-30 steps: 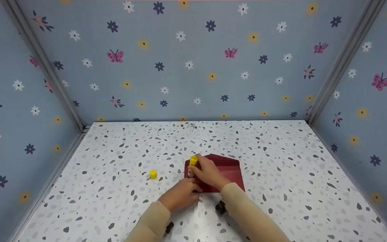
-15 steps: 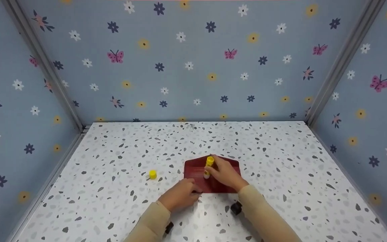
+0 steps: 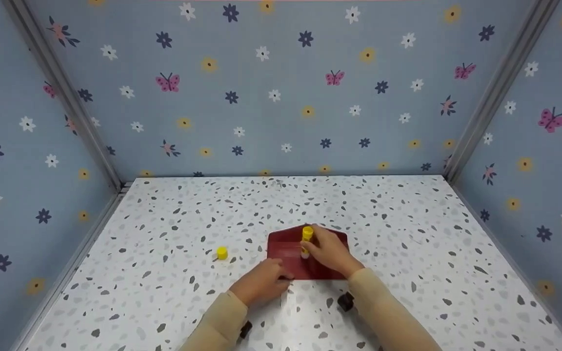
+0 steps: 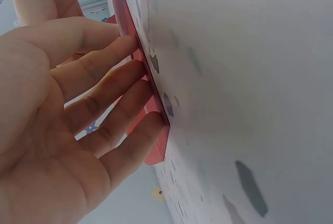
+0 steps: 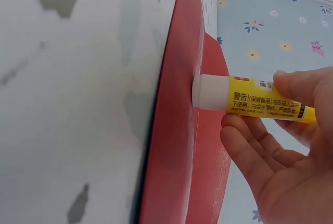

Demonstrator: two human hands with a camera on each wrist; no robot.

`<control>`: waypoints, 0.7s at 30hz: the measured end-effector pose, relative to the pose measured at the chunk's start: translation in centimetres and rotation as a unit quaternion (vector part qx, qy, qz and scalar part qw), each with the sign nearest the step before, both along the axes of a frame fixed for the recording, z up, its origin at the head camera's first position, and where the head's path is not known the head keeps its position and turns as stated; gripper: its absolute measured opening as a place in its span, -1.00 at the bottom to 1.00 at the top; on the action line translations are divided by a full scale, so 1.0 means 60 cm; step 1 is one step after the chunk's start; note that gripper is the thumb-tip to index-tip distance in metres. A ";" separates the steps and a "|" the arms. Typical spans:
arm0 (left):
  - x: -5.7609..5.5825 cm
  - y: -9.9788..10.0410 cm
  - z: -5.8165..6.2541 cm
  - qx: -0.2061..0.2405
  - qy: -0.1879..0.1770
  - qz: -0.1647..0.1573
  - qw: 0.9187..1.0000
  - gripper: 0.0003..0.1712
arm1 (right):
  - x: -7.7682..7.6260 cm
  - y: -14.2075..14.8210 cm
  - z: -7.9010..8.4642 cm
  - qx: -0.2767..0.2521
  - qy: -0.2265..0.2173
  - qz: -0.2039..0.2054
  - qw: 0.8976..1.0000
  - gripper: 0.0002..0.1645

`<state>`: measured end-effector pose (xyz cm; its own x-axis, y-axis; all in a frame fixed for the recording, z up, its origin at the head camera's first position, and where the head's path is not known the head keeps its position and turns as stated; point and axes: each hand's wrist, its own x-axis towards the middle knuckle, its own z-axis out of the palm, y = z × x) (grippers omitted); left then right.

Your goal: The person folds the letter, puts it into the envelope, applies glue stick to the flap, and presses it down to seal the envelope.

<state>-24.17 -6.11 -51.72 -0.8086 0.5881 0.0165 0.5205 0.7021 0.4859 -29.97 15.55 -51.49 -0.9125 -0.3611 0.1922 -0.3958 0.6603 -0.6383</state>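
Note:
A dark red envelope (image 3: 286,253) lies on the speckled table with its pointed flap unfolded toward the back. My right hand (image 3: 331,251) grips a yellow glue stick (image 5: 260,98) between thumb and fingers, its white end turned down against the envelope near the flap's fold. My left hand (image 3: 261,282) rests at the envelope's front left corner. In the left wrist view, the nearly straight fingers (image 4: 106,94) of that hand lie along the envelope's edge (image 4: 151,83), fingertips touching it.
A small yellow cap (image 3: 222,253) stands on the table (image 3: 173,292) to the left of the envelope. Flower-patterned panels (image 3: 281,87) enclose the table at the back and both sides, with grey metal posts (image 3: 66,92) in the corners.
My right hand has moved the glue stick rightward across the envelope, from its left side to the middle, slowing in the last half second. The left hand, envelope and cap stay put.

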 end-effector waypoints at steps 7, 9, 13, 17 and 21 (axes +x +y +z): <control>-0.001 0.002 0.001 0.011 0.001 -0.010 1.000 -0.82 | 0.000 -0.022 -0.002 -0.005 0.000 0.010 1.000 -0.73; -0.002 0.003 0.001 0.015 -0.002 -0.016 1.000 -0.84 | -0.001 -0.031 -0.003 -0.007 -0.003 0.013 1.000 -0.74; -0.002 0.004 0.003 0.017 -0.005 -0.021 1.000 -0.84 | -0.004 -0.048 -0.004 -0.008 -0.010 0.014 1.000 -0.77; -0.003 0.003 0.002 0.008 -0.011 -0.012 1.000 -0.80 | -0.007 -0.065 -0.004 -0.011 -0.009 0.018 1.000 -0.77; -0.005 0.003 0.002 0.004 -0.017 -0.012 1.000 -0.78 | -0.008 -0.079 -0.005 -0.015 -0.008 0.020 1.000 -0.77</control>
